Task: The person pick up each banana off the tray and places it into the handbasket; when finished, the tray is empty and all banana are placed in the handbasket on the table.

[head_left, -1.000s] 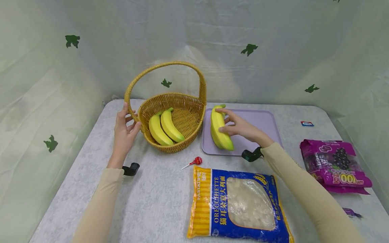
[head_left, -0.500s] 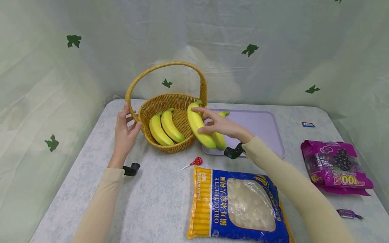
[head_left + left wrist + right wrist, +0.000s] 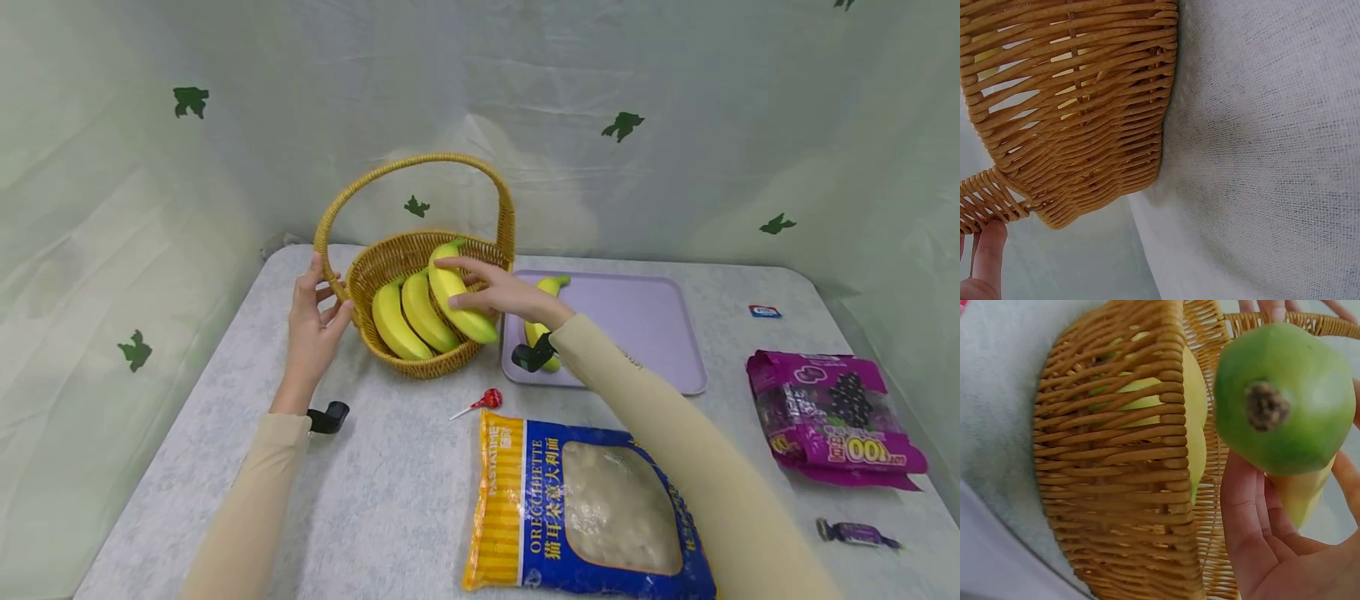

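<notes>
My right hand (image 3: 506, 293) grips a yellow banana (image 3: 448, 287) with a green tip, thumb on one side and fingers on the other. In the right wrist view that banana's green end (image 3: 1285, 400) faces the camera, above the basket's rim. The wicker basket (image 3: 480, 250) has a tall arched handle and contains two more bananas (image 3: 393, 325) side by side. At the left base of the handle, my left hand (image 3: 313, 321) holds on with thumb and fingers. Its fingertips show against the handle (image 3: 988, 197) in the left wrist view.
A lilac tray (image 3: 637, 325) right of the basket bears another banana (image 3: 552, 287), partly behind my right wrist. Nearer lie a red lollipop (image 3: 491, 398) and a pasta bag (image 3: 555, 517). At right are a purple grape-print bag (image 3: 832, 417), a purple-wrapped candy (image 3: 858, 533) and a small red-blue packet (image 3: 765, 312).
My right hand has carried the banana leftward from the tray to above the basket's right part. Another banana on the tray has come into sight. The left hand keeps its place on the handle.
</notes>
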The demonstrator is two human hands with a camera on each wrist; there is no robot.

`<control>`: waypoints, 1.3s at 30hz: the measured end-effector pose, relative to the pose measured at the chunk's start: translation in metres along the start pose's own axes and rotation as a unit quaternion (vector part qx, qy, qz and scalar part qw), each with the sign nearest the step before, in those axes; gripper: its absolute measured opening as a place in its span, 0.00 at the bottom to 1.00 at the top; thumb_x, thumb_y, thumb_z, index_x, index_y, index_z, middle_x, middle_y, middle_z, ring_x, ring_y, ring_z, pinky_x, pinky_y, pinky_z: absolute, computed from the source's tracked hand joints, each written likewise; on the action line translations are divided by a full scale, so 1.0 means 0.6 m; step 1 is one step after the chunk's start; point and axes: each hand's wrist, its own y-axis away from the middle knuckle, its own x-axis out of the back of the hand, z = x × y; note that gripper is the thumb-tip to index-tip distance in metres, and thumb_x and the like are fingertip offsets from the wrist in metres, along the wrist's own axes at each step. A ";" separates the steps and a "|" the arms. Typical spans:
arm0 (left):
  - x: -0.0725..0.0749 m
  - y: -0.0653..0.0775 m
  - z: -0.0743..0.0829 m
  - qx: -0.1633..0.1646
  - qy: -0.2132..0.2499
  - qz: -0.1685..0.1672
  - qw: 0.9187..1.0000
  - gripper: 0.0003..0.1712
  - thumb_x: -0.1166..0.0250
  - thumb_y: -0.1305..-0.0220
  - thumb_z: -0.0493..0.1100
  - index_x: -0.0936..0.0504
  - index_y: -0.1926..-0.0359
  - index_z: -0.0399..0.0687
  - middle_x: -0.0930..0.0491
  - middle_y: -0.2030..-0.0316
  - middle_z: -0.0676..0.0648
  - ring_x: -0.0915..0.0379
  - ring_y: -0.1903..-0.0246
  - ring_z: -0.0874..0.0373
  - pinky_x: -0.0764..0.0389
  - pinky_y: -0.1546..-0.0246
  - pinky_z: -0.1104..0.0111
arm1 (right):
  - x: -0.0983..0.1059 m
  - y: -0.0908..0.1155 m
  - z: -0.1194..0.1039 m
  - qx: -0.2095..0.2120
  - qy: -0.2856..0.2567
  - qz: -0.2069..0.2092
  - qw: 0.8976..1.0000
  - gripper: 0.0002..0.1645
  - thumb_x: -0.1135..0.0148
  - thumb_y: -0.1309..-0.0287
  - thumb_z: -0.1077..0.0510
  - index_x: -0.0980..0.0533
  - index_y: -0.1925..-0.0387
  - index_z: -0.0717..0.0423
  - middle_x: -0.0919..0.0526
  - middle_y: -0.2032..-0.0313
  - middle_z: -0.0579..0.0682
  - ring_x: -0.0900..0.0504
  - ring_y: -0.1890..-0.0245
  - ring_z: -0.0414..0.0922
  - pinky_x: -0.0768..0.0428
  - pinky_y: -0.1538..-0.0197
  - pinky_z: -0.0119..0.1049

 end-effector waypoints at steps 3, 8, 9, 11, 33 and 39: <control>0.000 0.000 0.001 0.002 -0.004 0.001 1.000 0.44 0.44 0.34 0.26 0.52 0.26 0.61 0.41 0.43 0.31 0.35 0.45 0.38 0.25 0.45 0.60 | -0.002 -0.015 0.000 0.004 -0.004 0.010 1.000 0.37 0.40 0.37 0.48 0.42 0.29 0.36 0.41 0.32 0.40 0.37 0.39 0.46 0.25 0.51 0.44; -0.001 0.001 0.000 -0.003 0.000 0.004 1.000 0.44 0.45 0.34 0.26 0.52 0.26 0.61 0.40 0.43 0.31 0.35 0.45 0.37 0.25 0.46 0.64 | -0.004 -0.040 0.004 -0.004 -0.003 0.026 1.000 0.37 0.40 0.37 0.51 0.41 0.29 0.42 0.39 0.33 0.44 0.36 0.41 0.48 0.26 0.55 0.41; -0.001 0.001 -0.001 -0.004 0.004 0.004 1.000 0.44 0.45 0.34 0.26 0.52 0.26 0.62 0.40 0.43 0.31 0.35 0.45 0.37 0.25 0.46 0.65 | -0.004 -0.044 0.005 -0.008 -0.001 0.028 1.000 0.37 0.40 0.37 0.52 0.40 0.29 0.43 0.39 0.33 0.45 0.36 0.41 0.48 0.26 0.56 0.40; -0.002 0.001 -0.003 -0.006 0.012 0.005 1.000 0.44 0.45 0.34 0.26 0.51 0.26 0.63 0.40 0.43 0.31 0.36 0.45 0.36 0.25 0.47 0.68 | -0.006 -0.053 0.009 -0.013 0.002 0.029 0.999 0.37 0.40 0.37 0.54 0.40 0.29 0.46 0.39 0.32 0.47 0.35 0.41 0.50 0.27 0.59 0.40; -0.005 0.001 -0.008 -0.017 0.023 0.005 1.000 0.44 0.45 0.34 0.26 0.51 0.26 0.62 0.41 0.43 0.30 0.36 0.45 0.34 0.25 0.46 0.62 | -0.033 -0.079 0.016 -0.110 0.148 0.013 0.983 0.35 0.43 0.45 0.67 0.33 0.34 0.56 0.27 0.49 0.57 0.32 0.61 0.45 0.31 0.60 0.33; -0.007 0.001 -0.007 -0.018 0.020 0.004 1.000 0.44 0.44 0.34 0.26 0.51 0.26 0.61 0.40 0.43 0.30 0.36 0.46 0.32 0.25 0.46 0.60 | -0.032 -0.077 0.017 -0.117 0.152 0.006 0.981 0.35 0.43 0.45 0.67 0.34 0.33 0.54 0.29 0.47 0.58 0.32 0.60 0.47 0.31 0.62 0.33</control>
